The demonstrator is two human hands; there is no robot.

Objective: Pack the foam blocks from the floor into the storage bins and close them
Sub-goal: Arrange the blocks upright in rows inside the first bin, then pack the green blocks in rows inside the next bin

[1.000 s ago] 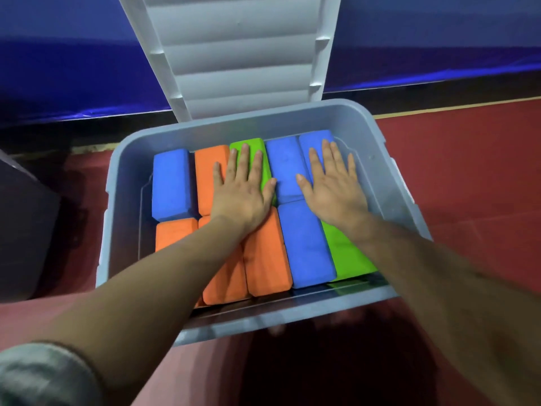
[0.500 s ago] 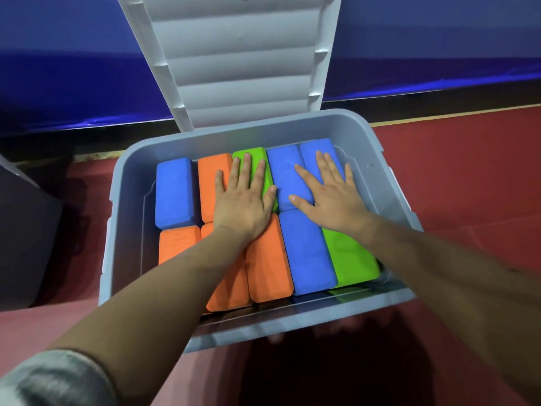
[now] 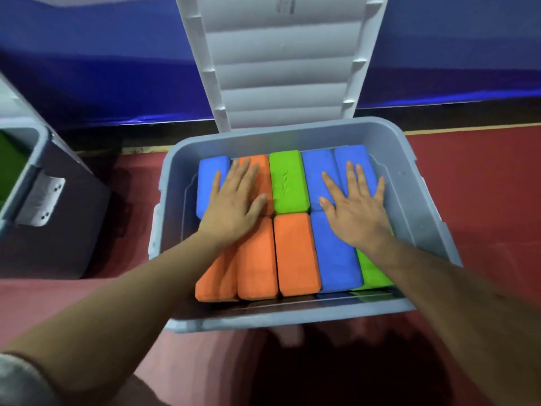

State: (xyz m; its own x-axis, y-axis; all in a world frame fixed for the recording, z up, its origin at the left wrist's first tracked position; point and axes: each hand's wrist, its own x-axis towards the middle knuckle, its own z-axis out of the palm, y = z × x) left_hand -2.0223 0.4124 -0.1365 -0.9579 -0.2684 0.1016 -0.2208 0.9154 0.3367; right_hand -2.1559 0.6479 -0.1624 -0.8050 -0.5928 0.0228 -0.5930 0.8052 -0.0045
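Note:
A grey storage bin (image 3: 421, 212) stands on the red floor, its ribbed lid (image 3: 281, 63) propped upright behind it. Inside, several foam blocks lie packed side by side in two rows: orange blocks (image 3: 295, 253), blue blocks (image 3: 333, 253) and green blocks (image 3: 288, 183). My left hand (image 3: 234, 206) lies flat with spread fingers on a far blue block (image 3: 209, 186) and the orange ones beside it. My right hand (image 3: 355, 212) presses flat on the blue blocks at the right, covering part of a green block (image 3: 373, 272).
A second grey bin (image 3: 52, 218) with a white latch (image 3: 41, 200) stands at the left, something green showing inside. A blue padded wall (image 3: 102, 68) runs along the back. Red floor (image 3: 491, 183) lies to the right of the bin.
My left hand has slid left, off the green block onto the blue and orange ones. My right hand has shifted slightly right. The second bin has come into view.

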